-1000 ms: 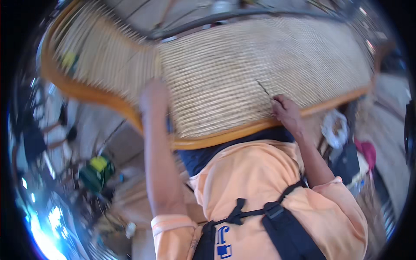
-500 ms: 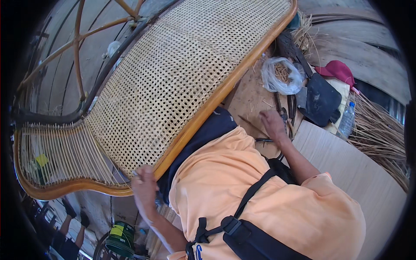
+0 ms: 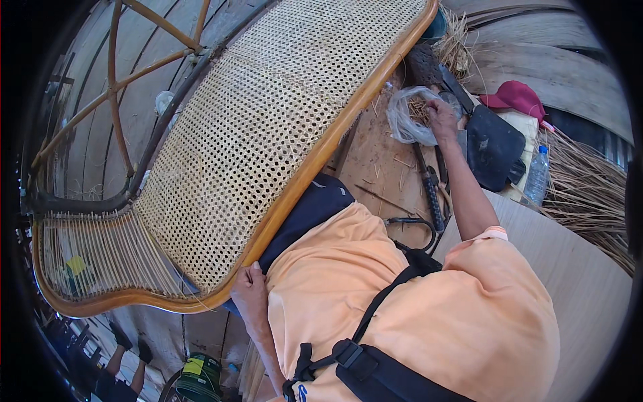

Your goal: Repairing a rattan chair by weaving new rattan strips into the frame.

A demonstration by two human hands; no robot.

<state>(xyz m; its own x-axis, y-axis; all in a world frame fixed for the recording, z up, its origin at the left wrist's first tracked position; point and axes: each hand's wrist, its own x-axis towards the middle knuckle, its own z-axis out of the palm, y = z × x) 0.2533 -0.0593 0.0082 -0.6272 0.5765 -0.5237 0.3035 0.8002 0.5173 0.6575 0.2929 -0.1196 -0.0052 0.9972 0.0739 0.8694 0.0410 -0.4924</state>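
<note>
Across my lap leans a curved cane-woven panel [image 3: 254, 127], held in a varnished rattan frame [image 3: 315, 164]. At its lower left, parallel cane strands [image 3: 107, 251] run unwoven between the rails. My left hand [image 3: 250, 288] is closed beside the frame's near edge, fingers bent together; whatever it may hold is hidden. My right hand [image 3: 442, 119] reaches to a clear plastic bag [image 3: 400, 120] of short cane pegs [image 3: 419, 110]. Its fingers are bent down at the pegs, and their tips are hard to make out.
On the wooden board lie dark-handled tools [image 3: 432, 201] and scattered cane bits. To the right are a black flat object [image 3: 494, 147], a red cap [image 3: 516, 100], a water bottle [image 3: 537, 177] and cane bundles [image 3: 583, 194]. A green bucket [image 3: 199, 378] stands lower left, near another person's legs [image 3: 127, 365].
My right hand has moved from above the tools up to the plastic bag. The left hand has shifted slightly right and down, off the woven corner to the frame's outer edge.
</note>
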